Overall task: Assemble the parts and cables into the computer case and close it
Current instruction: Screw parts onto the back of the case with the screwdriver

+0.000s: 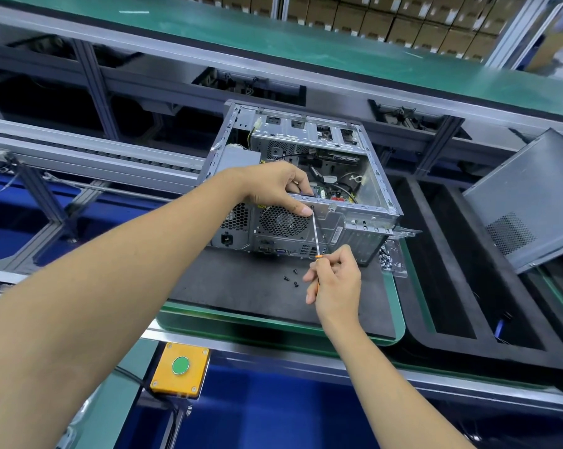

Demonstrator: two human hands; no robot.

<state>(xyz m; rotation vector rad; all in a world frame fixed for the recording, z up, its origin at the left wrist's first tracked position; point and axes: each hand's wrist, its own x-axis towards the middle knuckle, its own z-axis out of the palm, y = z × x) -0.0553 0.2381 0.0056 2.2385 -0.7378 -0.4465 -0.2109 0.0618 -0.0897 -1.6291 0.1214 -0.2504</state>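
Note:
An open grey computer case [364,218] lies on its side on a dark mat [241,286], rear panel toward me, with cables and a board showing inside. My left hand [277,186] grips the case's upper rear edge, thumb pressed beside a screw hole above the fan grille. My right hand [335,280] holds an orange-handled screwdriver [315,234]; its shaft slants up to that hole by my left thumb. Several small black screws [292,277] lie loose on the mat near my right hand. The grey side panel [532,202] leans at the right.
A clear tray of silver screws [388,257] sits at the case's right corner. Black foam trays [442,270] fill the right side. A yellow box with a green button [179,367] is mounted at the bench front. Conveyor rails and a green belt [273,37] run behind.

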